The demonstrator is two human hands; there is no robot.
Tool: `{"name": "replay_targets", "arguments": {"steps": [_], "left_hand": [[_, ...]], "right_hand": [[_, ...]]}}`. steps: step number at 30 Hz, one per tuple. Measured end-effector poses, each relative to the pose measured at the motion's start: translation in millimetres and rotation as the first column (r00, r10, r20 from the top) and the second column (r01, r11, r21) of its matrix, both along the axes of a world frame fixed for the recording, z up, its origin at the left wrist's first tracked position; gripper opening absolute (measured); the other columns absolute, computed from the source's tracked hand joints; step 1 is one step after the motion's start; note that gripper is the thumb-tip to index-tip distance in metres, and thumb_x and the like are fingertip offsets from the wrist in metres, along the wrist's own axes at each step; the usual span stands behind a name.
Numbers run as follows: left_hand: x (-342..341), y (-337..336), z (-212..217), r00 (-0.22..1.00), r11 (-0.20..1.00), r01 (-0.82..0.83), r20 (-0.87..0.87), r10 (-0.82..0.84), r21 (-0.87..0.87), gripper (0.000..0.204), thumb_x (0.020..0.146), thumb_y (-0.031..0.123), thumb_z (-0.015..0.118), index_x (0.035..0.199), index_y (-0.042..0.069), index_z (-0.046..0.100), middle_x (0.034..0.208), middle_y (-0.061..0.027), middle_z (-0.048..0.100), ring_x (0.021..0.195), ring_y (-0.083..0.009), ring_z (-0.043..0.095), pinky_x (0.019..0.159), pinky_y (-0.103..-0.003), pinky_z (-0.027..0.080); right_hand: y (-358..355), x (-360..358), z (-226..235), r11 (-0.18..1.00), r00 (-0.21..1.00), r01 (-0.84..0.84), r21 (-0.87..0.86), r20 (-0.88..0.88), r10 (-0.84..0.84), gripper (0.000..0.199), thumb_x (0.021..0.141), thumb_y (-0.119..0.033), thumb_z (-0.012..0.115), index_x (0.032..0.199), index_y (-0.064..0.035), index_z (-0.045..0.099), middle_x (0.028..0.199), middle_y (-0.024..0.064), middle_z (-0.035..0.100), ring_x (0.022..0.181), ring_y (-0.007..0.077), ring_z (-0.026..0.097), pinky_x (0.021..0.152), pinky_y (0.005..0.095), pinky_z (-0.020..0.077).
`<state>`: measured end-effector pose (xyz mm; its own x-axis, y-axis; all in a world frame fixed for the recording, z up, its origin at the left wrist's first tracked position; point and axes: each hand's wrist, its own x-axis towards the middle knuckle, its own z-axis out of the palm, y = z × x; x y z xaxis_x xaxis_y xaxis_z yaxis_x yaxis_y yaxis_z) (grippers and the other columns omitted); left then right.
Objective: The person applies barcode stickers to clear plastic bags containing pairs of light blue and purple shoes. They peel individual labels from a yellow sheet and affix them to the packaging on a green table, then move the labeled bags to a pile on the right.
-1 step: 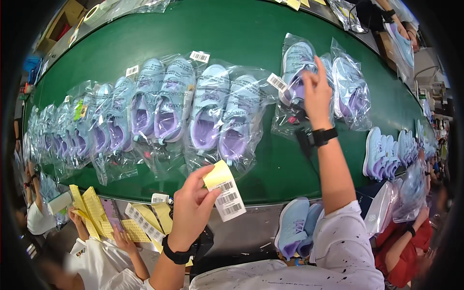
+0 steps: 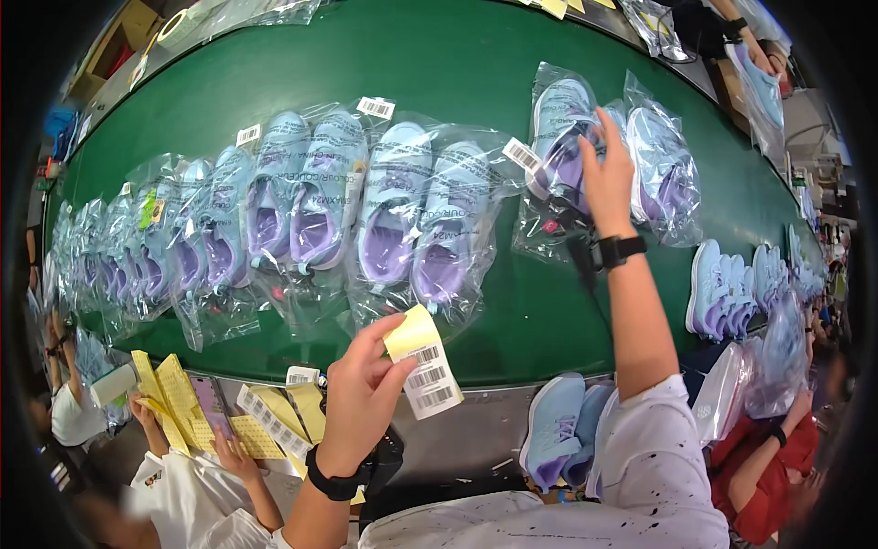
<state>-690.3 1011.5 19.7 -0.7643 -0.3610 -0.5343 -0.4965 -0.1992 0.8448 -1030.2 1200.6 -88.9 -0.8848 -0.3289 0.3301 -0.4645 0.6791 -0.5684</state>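
Note:
My left hand [image 2: 359, 389] pinches a sheet of barcode labels [image 2: 428, 377], white with a bent yellow end, in front of the belt's near edge. My right hand [image 2: 607, 174] is over a pair of bagged light-blue sneakers [image 2: 560, 110]; its index finger and thumb are apart, and nothing shows between them. Whether it touches the bag I cannot tell. One white barcode label [image 2: 522, 155] is at that bag's left edge. Just right of the hand lies another bagged sneaker [image 2: 660, 165]. Left of it, a bagged pair of sneakers [image 2: 396, 174] with lilac linings lies on the green belt [image 2: 457, 55].
More bagged sneakers [image 2: 311, 183] line the belt to the left. Unbagged sneakers [image 2: 709, 293] stand at the right, others [image 2: 555, 425] near my body. A person at lower left handles yellow label sheets [image 2: 187, 403]; another in a red top [image 2: 764, 476] works at lower right.
My right hand has shifted slightly to the right and down, away from the label on the bag. My left hand and its label sheet have barely moved.

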Motion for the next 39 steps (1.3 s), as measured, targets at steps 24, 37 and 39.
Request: {"name": "replay_targets", "arguments": {"steps": [24,37,39], "left_hand": [[-42.2,56.6,11.8,0.997,0.971,0.008,-0.075,0.01,0.24,0.031,0.092,-0.008,0.058,0.122,-0.007,0.056,0.113,-0.0142,0.066,0.1,-0.0144,0.065,0.086,-0.025,0.051],[-32.6,88.6,-7.9,0.984,0.998,0.023,-0.176,-0.013,0.054,0.025,0.092,0.002,0.064,0.117,0.0,0.063,0.095,-0.0082,0.072,0.078,-0.0082,0.066,0.071,-0.023,0.053],[-38.5,88.6,-1.4,0.964,0.997,0.05,-0.259,-0.065,-0.061,0.021,0.091,0.006,0.065,0.112,0.003,0.066,0.08,-0.0091,0.068,0.066,-0.0094,0.062,0.06,-0.027,0.048]], "right_hand": [[75.7,-22.9,-41.8,0.844,0.612,0.438,-0.31,0.79,-0.027,0.027,0.087,-0.022,0.073,0.102,-0.0009,0.068,0.091,0.0037,0.067,0.082,0.0121,0.06,0.072,0.0277,0.0472],[51.4,157.5,110.7,0.851,0.729,-0.482,-0.209,0.443,0.522,0.015,0.077,0.005,0.067,0.093,0.0041,0.067,0.093,0.0114,0.067,0.086,0.0207,0.063,0.077,0.0296,0.049],[50.5,180.2,119.1,0.832,0.689,-0.512,-0.215,0.475,0.547,0.016,0.076,0.007,0.069,0.091,0.0053,0.067,0.089,0.0125,0.066,0.082,0.022,0.063,0.073,0.0316,0.0489]]}}
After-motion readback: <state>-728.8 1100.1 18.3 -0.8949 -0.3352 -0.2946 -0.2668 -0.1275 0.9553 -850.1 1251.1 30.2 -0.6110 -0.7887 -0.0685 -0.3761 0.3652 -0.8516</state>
